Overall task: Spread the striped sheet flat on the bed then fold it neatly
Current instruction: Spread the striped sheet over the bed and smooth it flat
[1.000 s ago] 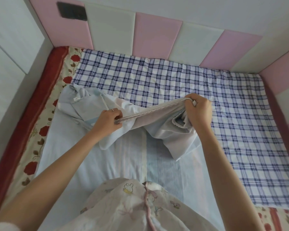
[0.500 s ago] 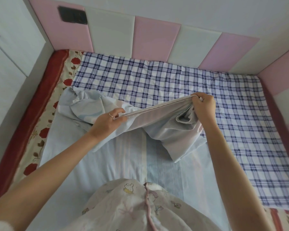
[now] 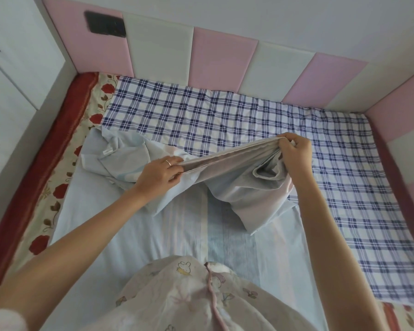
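The pale blue cotton sheet with faint pastel stripes [image 3: 129,235] lay on the near left part of the bed [image 3: 46,168], over a blue-and-white checked cotton cover [image 3: 225,115]. Its near half lay flat, but its far part was bunched: a crumpled heap towards the far left corner and a loose pouch of cloth hanging under a lifted edge. The left hand [image 3: 158,176] pinched that gathered edge at one end and the right hand [image 3: 296,154] pinched it at the other, farther out, so the hem ran taut between them, clear of the bed. Each grip was clenched on the sheet's edge.

By my reading, the spreading step was in hand and not yet done, and folding had not begun. The next move would call for drawing the edge outward, to the right and towards the far wall, until the pouch opened. The edge could then be laid down and the heap at the left corner freed.

A small white sewn tag [image 3: 108,151] showed on the crumpled heap, but any print on it was too small to read. The person's pale pyjama top [image 3: 177,302] bore a cartoon rabbit and no legible writing.
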`<state>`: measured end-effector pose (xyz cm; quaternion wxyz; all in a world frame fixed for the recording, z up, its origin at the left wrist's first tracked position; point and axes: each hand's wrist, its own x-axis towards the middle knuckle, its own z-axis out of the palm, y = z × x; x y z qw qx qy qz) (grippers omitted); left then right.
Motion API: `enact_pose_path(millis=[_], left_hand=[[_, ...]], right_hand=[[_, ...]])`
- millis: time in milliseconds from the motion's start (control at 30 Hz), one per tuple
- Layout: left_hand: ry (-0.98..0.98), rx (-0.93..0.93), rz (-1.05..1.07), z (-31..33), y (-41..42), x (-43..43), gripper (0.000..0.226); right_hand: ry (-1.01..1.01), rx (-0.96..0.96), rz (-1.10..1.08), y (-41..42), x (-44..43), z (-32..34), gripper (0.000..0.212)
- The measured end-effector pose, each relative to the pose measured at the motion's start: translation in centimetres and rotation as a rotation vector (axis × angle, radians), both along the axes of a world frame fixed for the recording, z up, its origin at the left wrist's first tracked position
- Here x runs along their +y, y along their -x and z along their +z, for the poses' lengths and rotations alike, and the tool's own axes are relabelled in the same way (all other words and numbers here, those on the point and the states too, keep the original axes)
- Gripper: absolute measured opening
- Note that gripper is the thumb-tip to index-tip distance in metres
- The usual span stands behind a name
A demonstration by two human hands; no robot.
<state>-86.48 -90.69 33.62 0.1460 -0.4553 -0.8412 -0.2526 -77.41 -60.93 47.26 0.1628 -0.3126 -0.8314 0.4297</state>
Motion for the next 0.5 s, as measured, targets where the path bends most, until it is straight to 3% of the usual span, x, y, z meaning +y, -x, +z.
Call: enact_pose_path(millis=[233,400,500], left_hand=[[0.037,-0.261,-0.009,-0.4,0.4,-0.7,0.025],[0.144,-0.381,0.005,-2.1,0.3,-0.6,0.004],[0.175,-0.387,0.011,-3.9,-1.6,0.5,0.011]], right_hand=[[-0.035,-0.156,0.003,0.7,0.6,-1.5,0.027],[-0.015,-0.115,0.141,0.5,-1.0,-1.2,0.032],[-0.082,-0.096,0.226,0.0,-1.8,-0.9,0.031]])
